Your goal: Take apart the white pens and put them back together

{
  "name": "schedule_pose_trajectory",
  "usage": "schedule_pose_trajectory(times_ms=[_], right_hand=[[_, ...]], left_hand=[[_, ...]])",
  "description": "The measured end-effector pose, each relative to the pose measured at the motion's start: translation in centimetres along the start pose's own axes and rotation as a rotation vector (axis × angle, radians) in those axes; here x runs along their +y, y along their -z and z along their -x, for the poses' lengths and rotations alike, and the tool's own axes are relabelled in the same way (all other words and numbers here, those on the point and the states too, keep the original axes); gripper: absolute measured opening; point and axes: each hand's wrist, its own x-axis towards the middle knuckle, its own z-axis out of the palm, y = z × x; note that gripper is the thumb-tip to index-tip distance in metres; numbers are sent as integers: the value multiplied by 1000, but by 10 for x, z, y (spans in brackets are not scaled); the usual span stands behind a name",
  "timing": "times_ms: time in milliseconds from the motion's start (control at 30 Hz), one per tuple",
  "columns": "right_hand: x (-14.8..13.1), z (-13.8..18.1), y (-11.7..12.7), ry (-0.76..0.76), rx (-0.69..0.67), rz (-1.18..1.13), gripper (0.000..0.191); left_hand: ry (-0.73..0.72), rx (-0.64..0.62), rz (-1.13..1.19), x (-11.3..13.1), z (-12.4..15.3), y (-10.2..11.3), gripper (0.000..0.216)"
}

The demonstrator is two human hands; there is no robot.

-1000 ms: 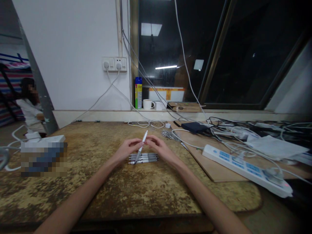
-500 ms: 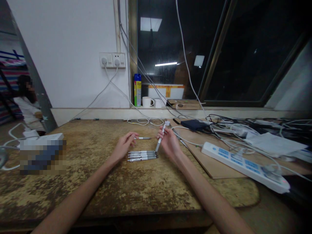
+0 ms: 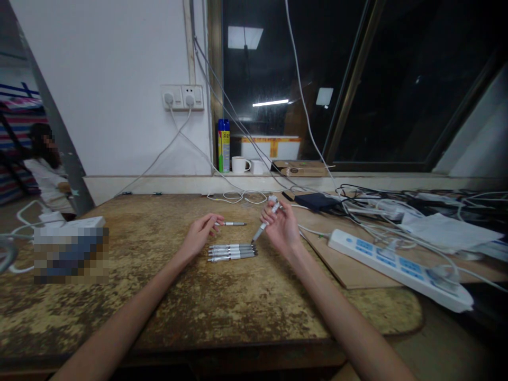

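My right hand holds a white and grey pen between its fingers, slanted, with the grey end pointing down and left. That lower end is close to the right end of a row of several similar pens lying side by side on the worn wooden table. My left hand rests behind and left of the row with loosely bent fingers. Beside its fingertips lies a single pen, its left end partly hidden by the fingers. I see no grip on that pen.
A white power strip and tangled cables lie to the right on a brown board. On the sill stand a spray can and a mug. A person sits at far left.
My right hand has lifted and turned slightly to the right, tilting the pen more and drawing its lower end a little up. My left hand has barely shifted; the row of pens stays put.
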Motion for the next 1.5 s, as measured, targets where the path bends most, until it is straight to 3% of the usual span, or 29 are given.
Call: schedule_pose_trajectory(times_ms=[300,467,900,1167,1500], right_hand=[[-4,2,-1,27,40,-28,31],[-3,2,-1,12,25,-57,23],[-5,2,-2,50,7,-79,29],[-7,2,-3,54,54,-44,24],[-8,3,-1,29,44,-176,26]], left_hand=[[12,-2,1,1,0,3,43],[12,-11,-18,1,0,3,40],[-1,-29,-17,-1,0,4,41],[12,-31,-15,1,1,3,42],[12,-48,-22,-3,-1,3,44]])
